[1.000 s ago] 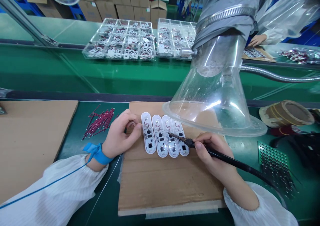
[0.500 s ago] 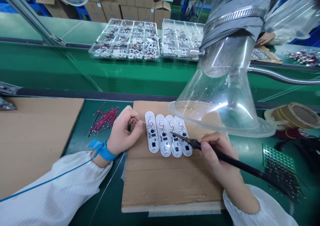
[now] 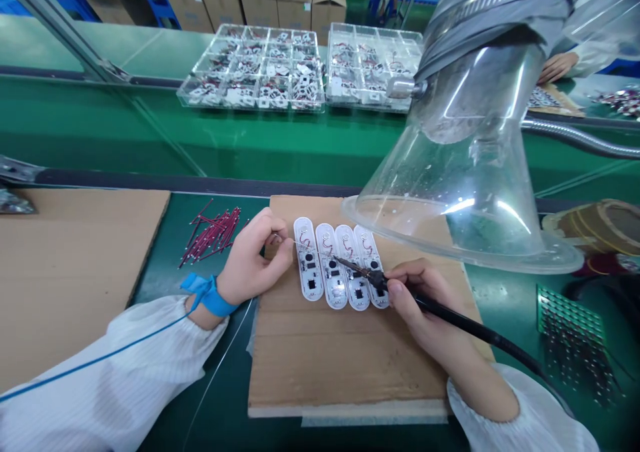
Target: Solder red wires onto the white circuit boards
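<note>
Several white oval-ended circuit boards [image 3: 309, 272] lie side by side on a cardboard sheet [image 3: 350, 365], each with small red wires and black chips. My right hand [image 3: 425, 299] grips a black soldering iron [image 3: 450, 315], whose tip points left and reaches the second board from the left. In my left hand [image 3: 260, 255], pinched between thumb and fingers, is a thin solder wire [image 3: 300, 242] that runs over the leftmost board toward the iron tip. Whether wire and tip touch is too small to tell. A blue wrist strap [image 3: 213, 297] circles my left wrist.
Dark red wires [image 3: 213, 235] lie in a pile left of the boards. A clear fume hood [image 3: 460, 192] hangs over the right side. Divided trays of parts [image 3: 255, 69] stand behind. At right are a tape roll [image 3: 595, 232] and a green board panel [image 3: 570, 319]. A co-worker's hand [image 3: 557, 67] shows far right.
The soldering iron tip has moved left, from the third board to the second. My left hand still pinches the solder wire, now extending across the leftmost board. The view has shifted slightly.
</note>
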